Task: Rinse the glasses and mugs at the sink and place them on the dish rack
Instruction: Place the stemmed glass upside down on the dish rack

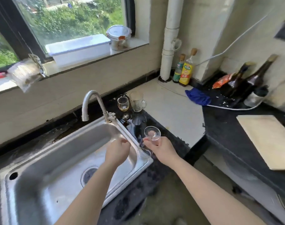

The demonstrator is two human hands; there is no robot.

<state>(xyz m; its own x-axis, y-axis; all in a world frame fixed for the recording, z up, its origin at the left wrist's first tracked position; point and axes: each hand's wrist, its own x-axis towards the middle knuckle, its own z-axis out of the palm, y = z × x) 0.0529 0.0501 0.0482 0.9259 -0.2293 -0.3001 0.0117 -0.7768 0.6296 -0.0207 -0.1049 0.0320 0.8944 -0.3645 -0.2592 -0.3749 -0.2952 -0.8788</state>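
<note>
Glass point(152, 133) held foot-up at sink rim

Pinched at the stem by curled right fingers point(155, 142) and thumb. Round foot turned up toward the camera, bowl down and blurred at the near right corner of the sink point(41, 184). Right hand point(162, 150) over the dark counter point(219, 135), just beside the steel rim.

Left fingers point(124, 142) curled close by that same rim, over the basin; too blurred to tell whether gripping anything. Left hand point(118, 150) near the right one, apart from it.

Beyond both hands, at the sink's back edge: tap point(93, 101), spout arched over the basin.

Right of the tap, on the counter: other glass point(123, 103), stemmed, upright, something yellowish in its bowl. Just beside it, a clear mug point(136, 101), upright too, handle to the right.

Farther right along the counter: blue cloth point(197, 96), crumpled; dark bottles point(254, 80) against the wall; pale board point(268, 140), lying flat.

Up on the sill: lidded jar point(119, 38) beside a long white box point(78, 47).
</note>
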